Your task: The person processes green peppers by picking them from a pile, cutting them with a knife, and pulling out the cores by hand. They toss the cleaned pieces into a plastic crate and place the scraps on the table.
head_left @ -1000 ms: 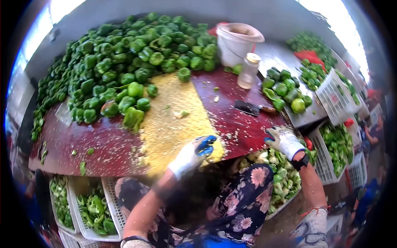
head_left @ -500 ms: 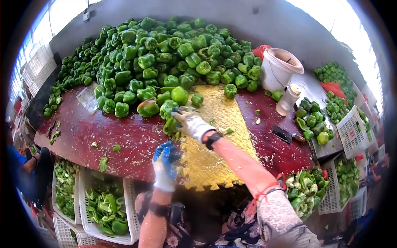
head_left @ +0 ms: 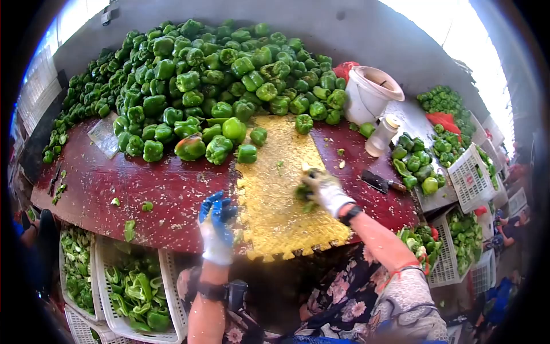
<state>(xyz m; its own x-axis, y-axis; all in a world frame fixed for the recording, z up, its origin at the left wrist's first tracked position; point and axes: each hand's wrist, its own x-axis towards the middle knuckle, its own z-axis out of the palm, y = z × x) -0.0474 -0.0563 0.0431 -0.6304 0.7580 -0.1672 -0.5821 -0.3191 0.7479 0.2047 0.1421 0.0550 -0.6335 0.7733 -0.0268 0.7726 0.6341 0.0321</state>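
My right hand (head_left: 323,190), in a soiled white glove, is closed round dark green pepper scraps (head_left: 306,198) over the right part of the yellow mat (head_left: 269,189). My left hand (head_left: 216,223), in a blue and white glove, hovers over the red tabletop (head_left: 154,195) left of the mat, fingers spread and holding nothing. Beyond both hands rises a large heap of green peppers (head_left: 189,80). A single green pepper (head_left: 247,153) sits at the mat's left edge, beside the heap.
A cleaver (head_left: 375,181) lies right of the mat, near a clear jar (head_left: 382,136) and a white bucket (head_left: 366,97). Crates of cut peppers (head_left: 140,292) stand below the table's left front edge. More crates (head_left: 471,179) are at the right.
My right hand has moved right and toward me, away from the heap, with green scraps in it. My left hand stays near the same place. The view has shifted slightly.
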